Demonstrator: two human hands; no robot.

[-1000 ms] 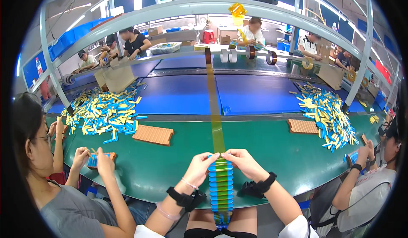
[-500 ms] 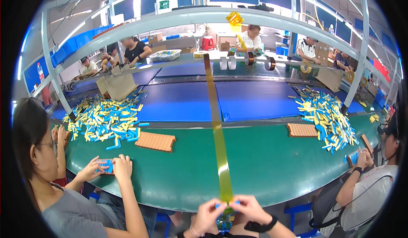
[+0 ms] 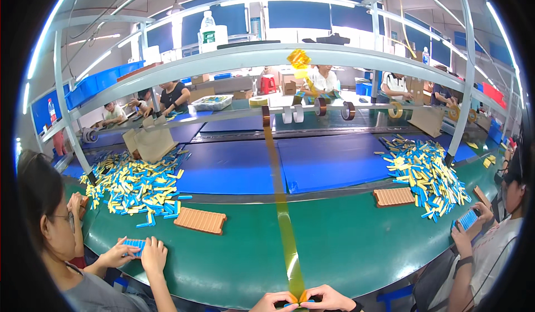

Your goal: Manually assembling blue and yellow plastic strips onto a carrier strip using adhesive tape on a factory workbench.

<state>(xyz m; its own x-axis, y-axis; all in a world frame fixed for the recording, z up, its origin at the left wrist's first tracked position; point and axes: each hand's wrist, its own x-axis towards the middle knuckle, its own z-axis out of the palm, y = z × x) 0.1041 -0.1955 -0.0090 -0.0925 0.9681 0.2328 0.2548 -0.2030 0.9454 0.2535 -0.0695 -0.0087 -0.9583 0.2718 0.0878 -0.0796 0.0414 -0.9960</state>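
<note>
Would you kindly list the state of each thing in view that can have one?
Amber tape strip: pulled taut from its roll down to the hands.
Tape roll: hung on the rail, partly unwound.
Left hand: pinching the tape end.
Right hand: pinching the tape end.
Blue bundle: held between both hands.
Left pile of blue and yellow pieces: loose, heaped.
Orange tray: lying flat.

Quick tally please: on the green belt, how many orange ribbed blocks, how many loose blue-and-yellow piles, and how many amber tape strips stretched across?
Orange ribbed blocks: 2
Blue-and-yellow piles: 2
Amber tape strip: 1
Total: 5
</note>
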